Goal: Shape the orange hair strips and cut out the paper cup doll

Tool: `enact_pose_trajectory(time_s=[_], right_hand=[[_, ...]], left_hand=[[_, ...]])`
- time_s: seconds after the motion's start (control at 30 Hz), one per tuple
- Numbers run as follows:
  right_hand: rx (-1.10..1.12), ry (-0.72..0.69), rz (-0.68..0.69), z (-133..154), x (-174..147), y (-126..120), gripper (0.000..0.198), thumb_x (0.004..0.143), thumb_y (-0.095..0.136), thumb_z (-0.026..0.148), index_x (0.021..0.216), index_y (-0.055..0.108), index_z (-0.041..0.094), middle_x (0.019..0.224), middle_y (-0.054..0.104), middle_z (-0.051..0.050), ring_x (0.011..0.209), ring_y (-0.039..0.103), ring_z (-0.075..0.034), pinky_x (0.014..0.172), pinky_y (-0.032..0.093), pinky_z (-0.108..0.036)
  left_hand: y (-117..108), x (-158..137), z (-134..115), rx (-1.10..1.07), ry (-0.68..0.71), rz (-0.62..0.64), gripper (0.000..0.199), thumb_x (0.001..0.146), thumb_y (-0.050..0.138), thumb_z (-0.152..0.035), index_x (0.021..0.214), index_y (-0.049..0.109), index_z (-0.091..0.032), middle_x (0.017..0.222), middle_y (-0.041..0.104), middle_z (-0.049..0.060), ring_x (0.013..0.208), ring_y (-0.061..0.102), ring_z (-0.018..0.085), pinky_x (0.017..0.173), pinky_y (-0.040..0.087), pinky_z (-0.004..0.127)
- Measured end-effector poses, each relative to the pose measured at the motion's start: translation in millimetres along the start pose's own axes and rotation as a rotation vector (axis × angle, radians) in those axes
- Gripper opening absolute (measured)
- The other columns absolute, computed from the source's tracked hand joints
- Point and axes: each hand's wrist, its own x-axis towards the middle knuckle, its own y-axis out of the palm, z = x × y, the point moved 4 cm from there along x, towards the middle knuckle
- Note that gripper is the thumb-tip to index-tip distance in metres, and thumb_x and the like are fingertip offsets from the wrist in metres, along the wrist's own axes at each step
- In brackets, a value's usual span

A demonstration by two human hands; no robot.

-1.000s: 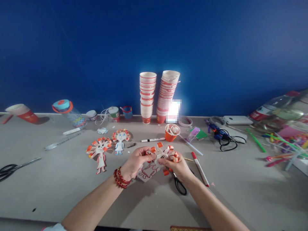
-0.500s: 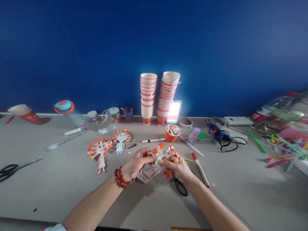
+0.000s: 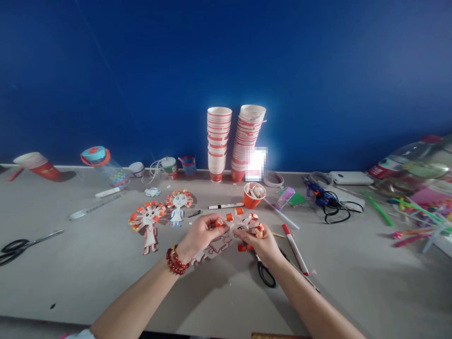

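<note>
Between my hands is a paper-cup cut-out point(image 3: 233, 229), white in the middle with a drawn eye and curled orange-and-white strips around its edge. My left hand point(image 3: 202, 236) pinches one of the curled strips at its left side. My right hand point(image 3: 264, 246) grips the right side, thumb lying over the drawn face. Under the cut-out lies a white paper piece point(image 3: 218, 246) with a figure outlined in red, partly covered by my left hand. Black-handled scissors point(image 3: 265, 275) rest beneath my right hand, blades mostly hidden.
Two finished paper dolls point(image 3: 150, 223) lie to the left, near another pair of scissors point(image 3: 21, 247). Behind are stacked paper cups point(image 3: 218, 141) and an orange cup of scraps point(image 3: 252, 200). A red marker point(image 3: 295, 249) and a corded glue gun point(image 3: 323, 197) lie right.
The cut-out has turned a little in my hands, and its strips sit differently. My left fingers have shifted along its edge to a curled strip. The drawn paper underneath has moved slightly left.
</note>
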Motion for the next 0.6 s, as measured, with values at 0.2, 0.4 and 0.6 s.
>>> enact_pose_trajectory(time_s=[0.2, 0.4, 0.6], right_hand=[[-0.005, -0.074, -0.006, -1.5, -0.4, -0.3, 0.025, 0.065, 0.078, 0.034, 0.062, 0.062, 0.015, 0.054, 0.056, 0.002, 0.048, 0.048, -0.009, 0.044, 0.046, -0.021], [0.045, 0.003, 0.106, 0.8, -3.0, 2.9, 0.025, 0.066, 0.078, 0.034, 0.068, 0.060, 0.016, 0.057, 0.057, 0.003, 0.041, 0.050, -0.010, 0.036, 0.044, -0.021], [0.124, 0.007, -0.019, 4.2, -3.3, 6.4, 0.033, 0.057, 0.082, 0.036, 0.062, 0.055, 0.017, 0.045, 0.048, 0.008, 0.033, 0.039, -0.006, 0.030, 0.040, -0.019]], left_hand=[[0.3, 0.7, -0.9, -0.003, -0.036, -0.016, 0.017, 0.075, 0.065, -0.032, 0.079, 0.065, -0.015, 0.065, 0.055, -0.002, 0.058, 0.043, 0.010, 0.055, 0.032, 0.021], [2.2, -0.8, 2.5, -0.177, -0.158, 0.061, 0.024, 0.070, 0.070, -0.037, 0.081, 0.066, -0.016, 0.072, 0.061, 0.001, 0.067, 0.054, 0.014, 0.064, 0.039, 0.024], [-0.2, 0.5, -1.4, -0.009, -0.006, 0.016, 0.020, 0.077, 0.064, -0.035, 0.074, 0.062, -0.015, 0.068, 0.055, -0.001, 0.064, 0.047, 0.011, 0.060, 0.036, 0.022]])
